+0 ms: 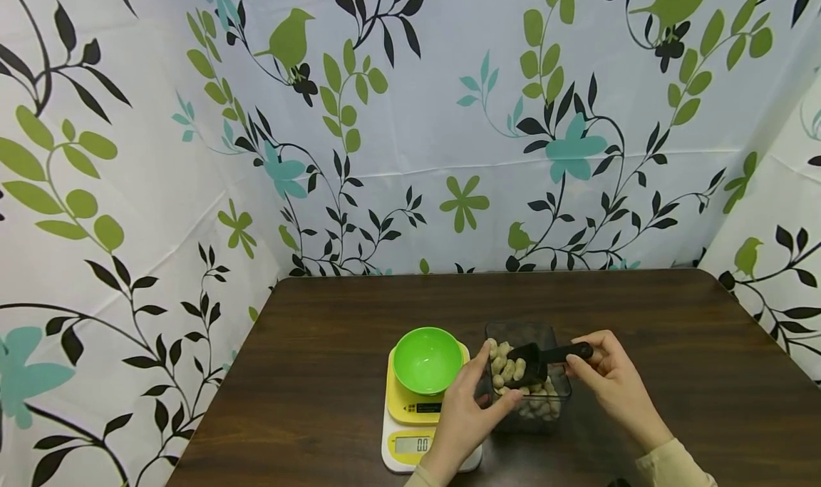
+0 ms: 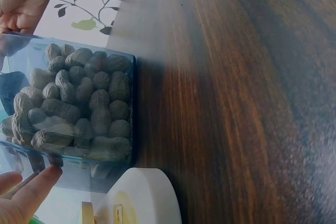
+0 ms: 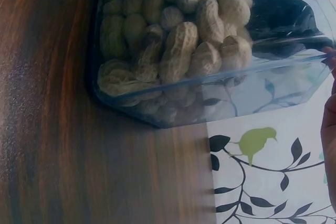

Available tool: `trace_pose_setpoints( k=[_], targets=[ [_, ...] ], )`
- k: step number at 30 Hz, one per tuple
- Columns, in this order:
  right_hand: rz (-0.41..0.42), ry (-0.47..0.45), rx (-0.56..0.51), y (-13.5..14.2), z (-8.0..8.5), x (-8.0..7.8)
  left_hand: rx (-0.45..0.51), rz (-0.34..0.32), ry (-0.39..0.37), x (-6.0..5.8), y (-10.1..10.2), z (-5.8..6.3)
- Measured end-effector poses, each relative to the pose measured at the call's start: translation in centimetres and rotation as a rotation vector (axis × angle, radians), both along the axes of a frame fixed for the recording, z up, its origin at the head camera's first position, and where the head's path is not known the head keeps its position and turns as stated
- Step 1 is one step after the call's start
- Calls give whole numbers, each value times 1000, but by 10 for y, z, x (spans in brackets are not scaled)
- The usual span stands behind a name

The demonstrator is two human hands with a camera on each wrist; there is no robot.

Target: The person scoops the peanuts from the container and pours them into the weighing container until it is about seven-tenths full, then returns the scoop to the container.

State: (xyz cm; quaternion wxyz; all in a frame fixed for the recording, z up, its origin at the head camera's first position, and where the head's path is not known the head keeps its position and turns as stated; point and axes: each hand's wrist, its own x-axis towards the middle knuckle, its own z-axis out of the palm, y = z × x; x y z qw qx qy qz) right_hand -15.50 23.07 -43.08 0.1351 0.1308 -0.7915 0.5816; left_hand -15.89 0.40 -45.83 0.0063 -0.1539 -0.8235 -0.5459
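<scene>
A clear, dark-tinted plastic container (image 1: 524, 330) full of unshelled peanuts (image 1: 507, 368) stands on the table. My left hand (image 1: 467, 410) grips its left side, thumb toward the front and fingers along the wall. In my right hand (image 1: 614, 383) the handle of a black scoop (image 1: 529, 363) is pinched between thumb and fingers. The scoop's head lies inside the container among the peanuts. Through the container wall, the right wrist view shows the peanuts (image 3: 178, 51) piled against the dark scoop (image 3: 281, 19). Peanuts (image 2: 68, 103) also fill the left wrist view's container.
Left of the container sits a yellow and white kitchen scale (image 1: 398, 441), its display reading about 0.0. On it rests a green bowl (image 1: 427, 362) with nothing visible inside. A dark wooden table (image 1: 308, 387) is backed by a patterned curtain (image 1: 410, 137).
</scene>
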Motion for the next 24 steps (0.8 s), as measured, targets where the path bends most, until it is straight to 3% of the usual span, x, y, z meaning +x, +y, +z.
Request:
trace_pose_setpoints(
  k=[11,18,24],
  targets=[
    [-96,27,70,-10,3,1,3,-10,-14,0,-1,2],
    [-104,52,64,-10,-2,3,2,-21,-10,1,-1,1],
    [-178,62,31,-13,-7,4,6,-17,-41,2,-3,1]
  ],
)
